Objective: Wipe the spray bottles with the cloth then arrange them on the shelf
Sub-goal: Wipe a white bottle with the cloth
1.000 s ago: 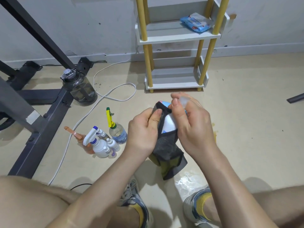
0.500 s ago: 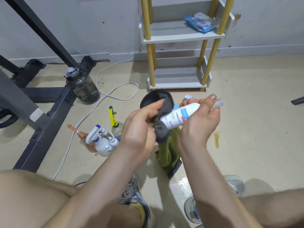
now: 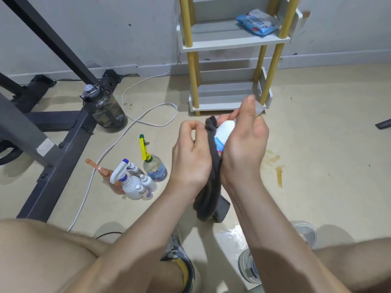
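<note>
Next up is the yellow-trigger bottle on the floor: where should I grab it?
Probably best to grip the yellow-trigger bottle round its clear body, coming from the right: it stands upright, that side is free, and the other spray bottles crowd its left.

The right hand [image 3: 243, 149] and dark cloth [image 3: 208, 193] hide most of the white bottle [image 3: 226, 129]; its label is unreadable. The top edge cuts off the shelf [image 3: 228, 44].
</note>
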Tool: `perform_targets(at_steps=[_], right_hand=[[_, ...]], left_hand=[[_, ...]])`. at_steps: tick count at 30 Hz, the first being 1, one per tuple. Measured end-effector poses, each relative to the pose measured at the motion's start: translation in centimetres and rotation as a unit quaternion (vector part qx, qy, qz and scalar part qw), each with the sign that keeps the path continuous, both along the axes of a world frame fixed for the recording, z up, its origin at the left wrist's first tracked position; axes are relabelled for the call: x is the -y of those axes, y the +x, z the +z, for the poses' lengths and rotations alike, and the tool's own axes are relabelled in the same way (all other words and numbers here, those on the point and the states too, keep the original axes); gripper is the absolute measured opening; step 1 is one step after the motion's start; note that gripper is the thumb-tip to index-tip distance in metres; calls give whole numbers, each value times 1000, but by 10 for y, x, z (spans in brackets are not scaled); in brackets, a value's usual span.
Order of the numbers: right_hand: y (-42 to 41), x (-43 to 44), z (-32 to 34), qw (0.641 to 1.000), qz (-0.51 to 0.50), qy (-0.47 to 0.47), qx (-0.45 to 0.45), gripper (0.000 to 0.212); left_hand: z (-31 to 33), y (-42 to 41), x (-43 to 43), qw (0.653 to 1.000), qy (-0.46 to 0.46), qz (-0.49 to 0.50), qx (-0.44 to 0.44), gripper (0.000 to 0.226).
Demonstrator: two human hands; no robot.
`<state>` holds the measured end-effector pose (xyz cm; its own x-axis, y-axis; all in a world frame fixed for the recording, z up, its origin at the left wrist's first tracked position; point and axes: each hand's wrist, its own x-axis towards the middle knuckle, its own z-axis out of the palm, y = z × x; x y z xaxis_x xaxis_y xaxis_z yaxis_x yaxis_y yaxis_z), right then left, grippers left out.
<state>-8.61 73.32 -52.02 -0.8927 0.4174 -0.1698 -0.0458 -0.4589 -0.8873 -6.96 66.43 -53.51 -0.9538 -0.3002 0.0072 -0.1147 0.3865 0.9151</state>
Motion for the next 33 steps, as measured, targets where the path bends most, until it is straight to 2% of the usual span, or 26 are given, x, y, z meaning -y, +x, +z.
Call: perform_targets(at_steps=[2, 4, 6, 8, 9, 10, 11, 13, 14, 16, 18, 19, 20, 22, 24, 26, 28, 31, 33], right_hand=[[3, 1, 0, 995, 15, 71, -66, 53], [-1, -3, 0, 986, 57, 110, -111, 52], [-9, -10, 3, 985, 107, 82, -108, 50], [-16, -17, 3, 991, 125, -17, -44, 49], [-18, -20, 1, 989, 118, -87, 1, 48], [-20, -23, -3, 982, 94, -155, 43, 46], [-22, -26, -8, 973, 60, -206, 79, 43], [-22, -26, -16, 959, -4, -261, 113, 39], [-20, -24, -19, 956, -24, -265, 127, 36], [-14, -19, -24, 956, -24, -245, 159, 31], [-5, -17, -21, 961, 11, -215, 172, 33], [-2, -17, -20, 967, 33, -192, 162, 36], [0, -18, -21, 976, 56, -154, 142, 40], [1, -16, -23, 987, 114, -38, 104, 49], [3, -12, -27, 982, 162, 37, 85, 52], [8, -10, -29, 971, 225, 28, 77, 48], [11, -14, -28, 951, 301, 47, 56, 57], [10, -29, -21, 905, 378, 195, 19, 98], [9, -41, -19, 884, 421, 201, 38, 108]], left_hand=[[3, -2, 0, 989, 94, 6, 113, 34], [3, -3, 4, 936, 271, -58, 216, 37], [2, -1, 6, 863, 411, -142, 256, 40], [0, 0, 7, 836, 443, -189, 262, 47], [3, 1, 6, 842, 428, -192, 264, 51], [2, 1, 6, 864, 393, -182, 257, 53], [2, 2, 5, 900, 324, -167, 238, 53], [-5, 4, 4, 971, 115, -135, 158, 50], [-12, 4, 4, 987, 9, -127, 96, 45], [-21, 9, 7, 975, -157, -150, -44, 35], [-29, 12, 11, 940, -232, -198, -155, 40], [-29, 12, 12, 937, -241, -191, -166, 42], [-24, 11, 11, 949, -231, -164, -142, 42], [-19, 5, 11, 974, -192, -118, -36, 44], [-19, -2, 12, 983, -94, -147, 57, 57], [-18, -1, 9, 985, 78, -139, 73, 63], [-16, 1, 5, 969, 210, -97, 81, 54], [-16, 3, -4, 949, 296, -96, 44, 20], [-15, 3, -4, 942, 324, -87, 25, 6]])
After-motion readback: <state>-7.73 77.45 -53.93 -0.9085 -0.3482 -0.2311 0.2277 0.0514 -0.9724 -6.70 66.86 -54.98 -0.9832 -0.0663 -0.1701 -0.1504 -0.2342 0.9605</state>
